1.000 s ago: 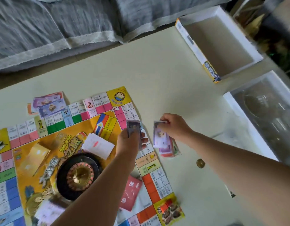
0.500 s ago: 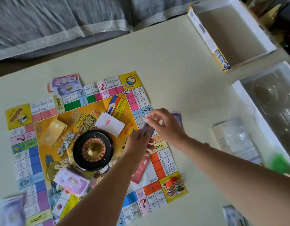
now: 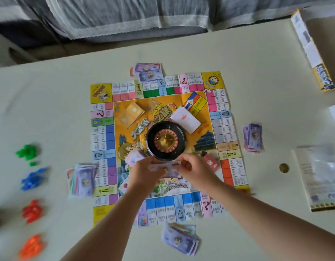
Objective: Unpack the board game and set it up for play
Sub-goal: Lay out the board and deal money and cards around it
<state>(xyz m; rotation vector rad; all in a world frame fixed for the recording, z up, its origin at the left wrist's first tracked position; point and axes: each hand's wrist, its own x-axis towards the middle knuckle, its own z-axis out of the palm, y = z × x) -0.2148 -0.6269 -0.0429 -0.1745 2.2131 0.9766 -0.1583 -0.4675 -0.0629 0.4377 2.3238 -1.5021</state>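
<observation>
The paper game board [image 3: 104,147] lies flat on the table, with a black roulette wheel [image 3: 166,140] at its centre. Both hands meet just below the wheel. My left hand [image 3: 144,173] and my right hand [image 3: 196,169] together hold a small stack of purple play money [image 3: 164,166] between them. Money piles lie at the board's far edge [image 3: 147,72], left edge [image 3: 81,178], right edge [image 3: 253,137] and near edge [image 3: 180,239]. Yellow cards [image 3: 131,113], white cards [image 3: 185,117] and a red card [image 3: 212,162] sit on the board.
Green [image 3: 27,152], blue [image 3: 32,178], red [image 3: 32,210] and orange [image 3: 31,246] plastic pieces lie in a column at the left. A gold coin [image 3: 283,168], a bagged booklet [image 3: 323,178] and the open box [image 3: 313,53] are at the right.
The view has swung left, bringing the whole board and coloured pieces into sight. Both hands moved from the board's right edge to just below the wheel, still holding money.
</observation>
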